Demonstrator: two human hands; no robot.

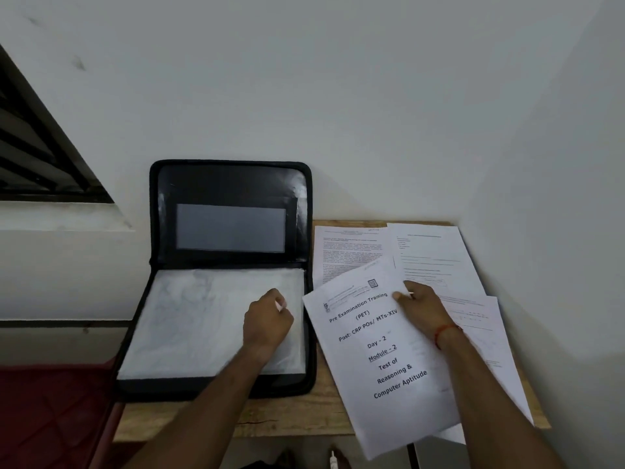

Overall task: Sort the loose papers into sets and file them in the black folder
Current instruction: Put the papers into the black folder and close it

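The black folder (230, 184) lies open on a small wooden table (294, 418), its lid leaning against the wall and clear plastic sleeves (189, 319) showing in the lower half. My left hand (267, 321) rests on the sleeves with fingers curled, pinching their right edge. To the right lie loose printed papers. On top is a title page (382, 360) reading "Pre Examination Training", tilted and hanging over the table's front edge. My right hand (421, 308) lies on this page near its upper right edge, fingers bent at the paper's edge. More printed sheets (436, 252) lie behind and underneath.
The table stands in a white wall corner. A dark louvred window (37, 154) is at the left, with a ledge below. A red cloth surface (50, 418) sits left of the table. The floor shows under the table's front edge.
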